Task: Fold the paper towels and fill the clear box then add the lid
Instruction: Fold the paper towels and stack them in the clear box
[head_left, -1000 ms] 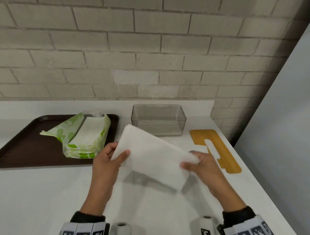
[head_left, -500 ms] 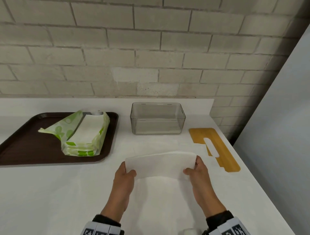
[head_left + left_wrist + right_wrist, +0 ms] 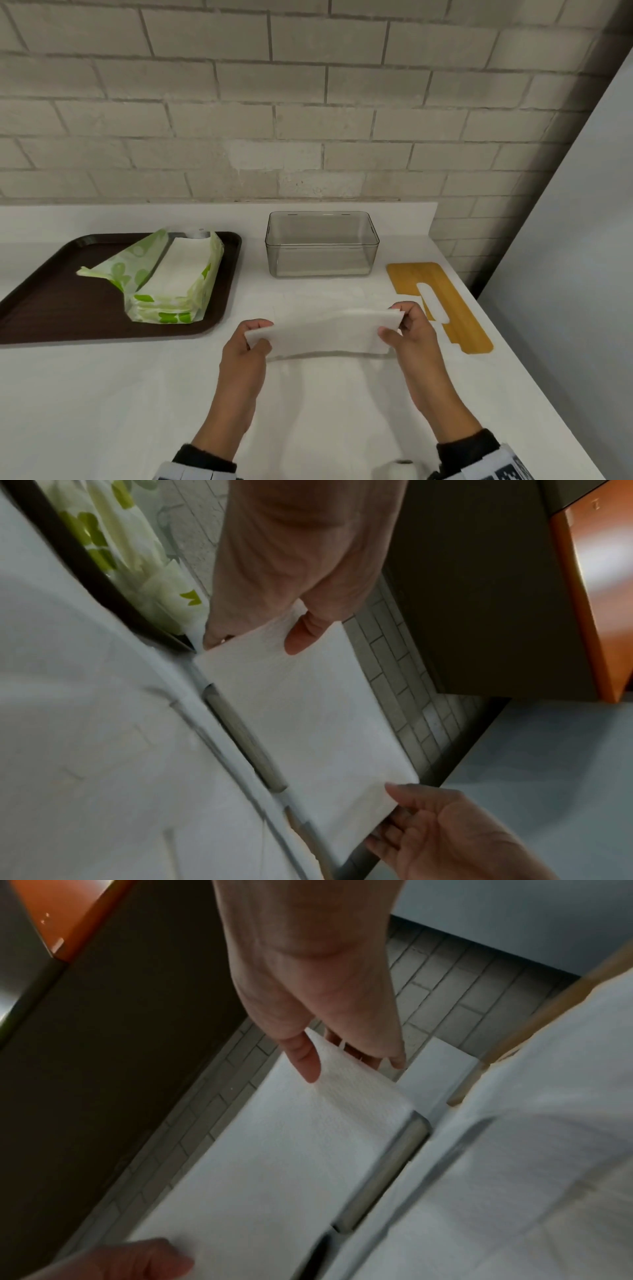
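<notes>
A white paper towel (image 3: 323,334) is stretched between both hands just above the white counter. My left hand (image 3: 255,337) pinches its left end, thumb on top (image 3: 301,637). My right hand (image 3: 399,323) pinches the right end, thumb over the sheet (image 3: 304,1058). The towel (image 3: 308,723) (image 3: 274,1164) looks folded and flat. Behind it stands the clear box (image 3: 322,245), with nothing inside. The yellow wooden lid (image 3: 442,301) with a slot lies flat to the right of my right hand.
A dark brown tray (image 3: 51,308) at the left holds an opened green-patterned pack of paper towels (image 3: 171,281). A brick wall rises behind the counter. The counter's right edge (image 3: 534,394) runs close past the lid, beside a grey panel.
The towel has gone from raised and tilted to low and level over the counter. Both hands moved down and forward, toward the box, each still pinching an end.
</notes>
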Action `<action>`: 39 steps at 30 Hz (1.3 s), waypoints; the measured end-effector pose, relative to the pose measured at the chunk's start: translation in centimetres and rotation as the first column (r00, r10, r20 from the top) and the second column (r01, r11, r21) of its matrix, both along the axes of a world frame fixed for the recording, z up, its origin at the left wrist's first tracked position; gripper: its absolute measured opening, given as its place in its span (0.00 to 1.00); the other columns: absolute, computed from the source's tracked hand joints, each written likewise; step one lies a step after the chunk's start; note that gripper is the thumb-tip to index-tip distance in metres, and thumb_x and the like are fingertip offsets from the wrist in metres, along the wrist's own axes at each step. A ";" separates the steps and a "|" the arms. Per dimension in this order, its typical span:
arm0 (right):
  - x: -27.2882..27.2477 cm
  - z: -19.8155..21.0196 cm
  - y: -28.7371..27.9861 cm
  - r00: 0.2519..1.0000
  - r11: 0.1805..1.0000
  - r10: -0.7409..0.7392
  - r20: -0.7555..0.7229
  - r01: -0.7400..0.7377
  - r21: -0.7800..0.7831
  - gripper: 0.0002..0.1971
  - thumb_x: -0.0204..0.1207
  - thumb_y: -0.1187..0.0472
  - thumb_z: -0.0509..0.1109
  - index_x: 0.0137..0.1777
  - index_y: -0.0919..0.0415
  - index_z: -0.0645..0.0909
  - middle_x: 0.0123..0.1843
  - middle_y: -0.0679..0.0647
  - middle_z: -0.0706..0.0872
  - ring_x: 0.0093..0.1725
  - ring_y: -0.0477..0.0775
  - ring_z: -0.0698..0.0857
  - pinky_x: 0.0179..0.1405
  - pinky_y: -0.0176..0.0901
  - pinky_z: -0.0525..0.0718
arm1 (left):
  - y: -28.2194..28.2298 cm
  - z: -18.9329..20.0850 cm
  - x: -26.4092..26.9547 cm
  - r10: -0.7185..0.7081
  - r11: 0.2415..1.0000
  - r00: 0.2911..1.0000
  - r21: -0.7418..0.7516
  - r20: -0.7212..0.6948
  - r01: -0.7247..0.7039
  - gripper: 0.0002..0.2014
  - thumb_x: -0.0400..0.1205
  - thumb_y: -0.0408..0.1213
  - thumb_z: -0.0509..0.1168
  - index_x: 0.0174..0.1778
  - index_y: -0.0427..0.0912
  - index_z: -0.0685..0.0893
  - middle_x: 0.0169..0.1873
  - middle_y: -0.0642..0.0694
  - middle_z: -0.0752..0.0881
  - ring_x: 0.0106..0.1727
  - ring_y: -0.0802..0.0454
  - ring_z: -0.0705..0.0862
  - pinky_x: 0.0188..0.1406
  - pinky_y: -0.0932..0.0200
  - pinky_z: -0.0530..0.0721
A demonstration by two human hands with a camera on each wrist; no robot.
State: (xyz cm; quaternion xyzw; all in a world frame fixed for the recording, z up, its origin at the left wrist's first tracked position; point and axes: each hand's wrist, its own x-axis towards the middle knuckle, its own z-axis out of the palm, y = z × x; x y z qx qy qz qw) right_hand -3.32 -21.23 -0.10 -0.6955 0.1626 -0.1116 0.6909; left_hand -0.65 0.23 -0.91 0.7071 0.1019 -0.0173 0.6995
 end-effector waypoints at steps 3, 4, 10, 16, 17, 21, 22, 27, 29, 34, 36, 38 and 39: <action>-0.1 -0.8 0.3 0.994 0.996 0.057 -0.092 -0.063 -0.055 0.18 0.72 0.80 0.65 0.48 0.55 0.75 0.50 0.54 0.84 0.51 0.50 0.81 0.49 0.37 0.78 | -0.2 -0.4 0.1 0.008 0.999 1.000 0.043 -0.012 -0.007 0.16 0.78 0.18 0.57 0.46 0.45 0.83 0.48 0.49 0.86 0.50 0.49 0.80 0.46 0.59 0.75; -0.1 -1.2 0.5 0.990 0.995 0.059 -0.125 -0.068 -0.077 0.17 0.72 0.80 0.65 0.48 0.55 0.75 0.49 0.53 0.83 0.50 0.49 0.80 0.45 0.33 0.77 | -0.3 -0.7 0.0 0.011 0.998 1.000 0.054 -0.015 -0.010 0.14 0.79 0.20 0.58 0.48 0.44 0.83 0.47 0.48 0.86 0.50 0.48 0.81 0.44 0.60 0.76; 0.3 1.4 -1.0 0.994 0.987 0.020 -0.111 -0.037 -0.154 0.08 0.73 0.68 0.72 0.45 0.54 0.81 0.46 0.50 0.86 0.49 0.52 0.84 0.53 0.46 0.84 | 1.6 -0.1 0.3 -0.103 0.979 0.995 0.179 0.009 0.100 0.03 0.79 0.31 0.68 0.41 0.42 0.82 0.34 0.43 0.84 0.38 0.48 0.81 0.42 0.57 0.76; 0.4 8.6 -0.7 0.911 0.790 0.413 -0.012 -0.365 -0.492 0.13 0.71 0.74 0.72 0.34 0.54 0.83 0.36 0.44 0.85 0.37 0.36 0.81 0.40 0.25 0.75 | 0.9 2.9 -0.9 -0.587 0.542 0.801 0.677 -0.118 0.497 0.10 0.72 0.43 0.76 0.44 0.58 0.82 0.39 0.55 0.87 0.39 0.63 0.83 0.40 0.71 0.79; 0.5 9.4 -0.2 0.887 0.744 0.460 -0.039 -0.409 -0.529 0.15 0.71 0.75 0.71 0.33 0.53 0.83 0.35 0.43 0.85 0.36 0.34 0.81 0.40 0.22 0.74 | 0.0 3.2 -1.1 -0.577 0.634 0.817 0.619 -0.020 0.463 0.10 0.73 0.42 0.76 0.46 0.58 0.83 0.41 0.55 0.88 0.43 0.62 0.86 0.46 0.68 0.82; 0.8 9.6 1.2 0.949 0.888 0.273 0.155 -0.187 -0.419 0.16 0.69 0.69 0.76 0.49 0.47 0.82 0.45 0.40 0.85 0.45 0.41 0.82 0.46 0.31 0.79 | -2.7 4.4 -1.9 -0.304 0.951 0.932 0.129 0.198 0.282 0.04 0.75 0.31 0.73 0.42 0.45 0.90 0.38 0.51 0.92 0.41 0.54 0.90 0.40 0.64 0.86; 0.6 8.9 1.5 0.965 0.943 0.193 0.178 -0.132 -0.306 0.21 0.68 0.68 0.77 0.56 0.48 0.80 0.50 0.41 0.84 0.49 0.43 0.83 0.50 0.35 0.81 | -3.1 4.4 -2.0 -0.238 0.971 0.949 0.040 0.206 0.234 0.04 0.75 0.31 0.73 0.42 0.44 0.90 0.38 0.50 0.92 0.41 0.53 0.91 0.41 0.62 0.87; -0.7 4.5 4.1 0.987 0.980 0.151 0.062 -0.157 0.122 0.26 0.71 0.70 0.74 0.67 0.55 0.73 0.55 0.53 0.89 0.53 0.54 0.88 0.53 0.49 0.87 | -3.9 3.5 -1.9 -0.078 0.997 0.966 0.001 0.246 0.080 0.06 0.77 0.31 0.71 0.46 0.47 0.88 0.41 0.52 0.92 0.44 0.52 0.90 0.43 0.61 0.85; -0.5 3.7 4.3 0.996 0.979 0.078 0.052 -0.086 0.184 0.29 0.72 0.70 0.73 0.68 0.48 0.67 0.52 0.50 0.90 0.52 0.51 0.89 0.50 0.45 0.85 | -3.9 3.3 -1.8 -0.069 0.997 0.958 0.044 0.278 0.059 0.08 0.78 0.31 0.70 0.46 0.50 0.86 0.42 0.53 0.91 0.45 0.55 0.90 0.41 0.67 0.84; -0.9 4.9 4.0 0.984 0.982 0.114 0.136 -0.132 0.135 0.15 0.75 0.72 0.69 0.56 0.53 0.81 0.44 0.47 0.92 0.46 0.47 0.91 0.42 0.35 0.86 | -4.1 3.8 -2.2 -0.045 0.996 0.929 0.090 0.366 0.013 0.14 0.80 0.32 0.67 0.53 0.57 0.78 0.51 0.54 0.88 0.52 0.57 0.87 0.48 0.68 0.85; -1.2 5.4 4.6 0.973 0.994 0.090 0.214 -0.102 0.043 0.15 0.76 0.71 0.68 0.47 0.47 0.84 0.42 0.40 0.91 0.46 0.42 0.90 0.41 0.30 0.85 | -4.6 4.3 -2.8 -0.024 0.995 0.901 0.093 0.432 -0.018 0.15 0.81 0.32 0.65 0.53 0.60 0.75 0.51 0.58 0.85 0.52 0.62 0.86 0.45 0.73 0.84; -1.6 5.6 5.1 0.958 0.999 0.050 0.283 -0.052 -0.003 0.15 0.78 0.69 0.67 0.46 0.44 0.83 0.42 0.36 0.91 0.46 0.38 0.89 0.40 0.28 0.84 | -5.0 4.8 -3.4 -0.010 0.996 0.875 0.079 0.483 -0.033 0.16 0.82 0.29 0.63 0.52 0.59 0.74 0.50 0.61 0.84 0.50 0.70 0.84 0.41 0.79 0.80; -1.8 5.5 5.4 0.952 0.999 0.032 0.304 -0.029 -0.016 0.14 0.78 0.67 0.66 0.47 0.43 0.82 0.43 0.37 0.91 0.47 0.37 0.88 0.41 0.28 0.84 | -5.2 4.9 -3.6 -0.007 0.997 0.873 0.073 0.487 -0.032 0.17 0.83 0.27 0.61 0.53 0.58 0.73 0.49 0.61 0.83 0.50 0.73 0.83 0.40 0.80 0.78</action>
